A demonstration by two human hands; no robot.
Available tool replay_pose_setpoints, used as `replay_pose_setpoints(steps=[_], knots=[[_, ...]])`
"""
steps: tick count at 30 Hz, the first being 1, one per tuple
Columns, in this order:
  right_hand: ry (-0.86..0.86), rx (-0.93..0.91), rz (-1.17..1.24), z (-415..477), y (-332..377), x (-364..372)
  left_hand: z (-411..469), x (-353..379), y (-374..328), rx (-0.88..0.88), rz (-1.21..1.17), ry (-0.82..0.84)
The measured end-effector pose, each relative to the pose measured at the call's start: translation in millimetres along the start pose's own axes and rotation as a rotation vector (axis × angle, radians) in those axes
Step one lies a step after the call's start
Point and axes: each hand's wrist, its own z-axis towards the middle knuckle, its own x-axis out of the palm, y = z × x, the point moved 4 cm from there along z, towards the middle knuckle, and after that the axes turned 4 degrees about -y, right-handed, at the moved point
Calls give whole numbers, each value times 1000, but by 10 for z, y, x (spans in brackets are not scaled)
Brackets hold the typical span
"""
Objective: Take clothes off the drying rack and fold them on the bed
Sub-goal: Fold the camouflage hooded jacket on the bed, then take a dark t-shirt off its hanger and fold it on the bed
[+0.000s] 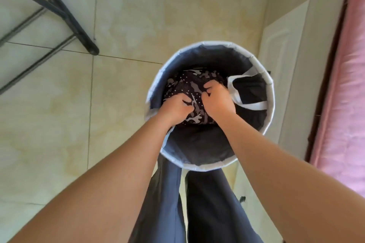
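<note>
Both hands (pixel 194 101) grip camouflage garment (pixel 194 87) inside hamper (pixel 271 92).

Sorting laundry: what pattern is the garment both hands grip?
Dark camouflage garment with white dots; head view.

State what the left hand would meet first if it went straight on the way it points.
The left hand grips the patterned garment, so it would meet more of that first. Behind it probably lies the basket wall, though depth is unclear.

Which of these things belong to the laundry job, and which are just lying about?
In the job: camouflage garment, gripped by left hand and right hand; laundry basket; drying rack; pink cloth, perhaps the bed.
Lying about: tiled floor; white panel.
</note>
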Motion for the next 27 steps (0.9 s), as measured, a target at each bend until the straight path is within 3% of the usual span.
replay_pose_setpoints(steps=[3, 14, 27], knots=[[-51, -19, 13, -410, 393, -438, -531, -377, -315, 33, -159, 9], [-161, -273, 90, -2524, 1905, -2150, -3063, -2381, -766, 156, -256, -395], [-125, -801, 89, -4680, 3281, -2891, -5826, -3322, -536, 265, -422, -790]])
